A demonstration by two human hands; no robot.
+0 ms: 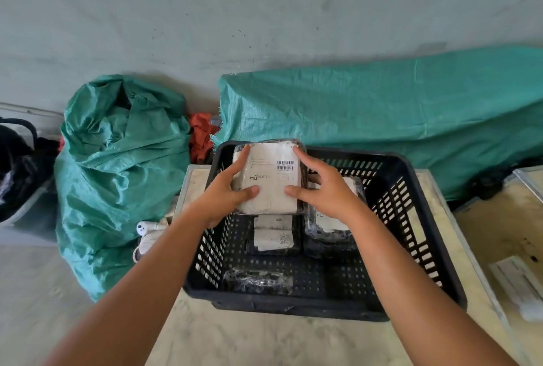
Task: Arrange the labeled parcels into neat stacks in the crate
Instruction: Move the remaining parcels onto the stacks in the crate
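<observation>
Both hands, left (pixel 226 189) and right (pixel 326 189), clasp a parcel (pixel 271 177) over the crate (pixel 411 218) on a pale table (pixel 249 342); green sacks (pixel 117 165) line the grey wall (pixel 264 12).

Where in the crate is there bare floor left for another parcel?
The crate floor is bare along its right wall and in the near right corner, beside the small wrapped parcel. The far left is crowded: both hands, left hand and right hand, hold the large parcel over stacked ones.
</observation>
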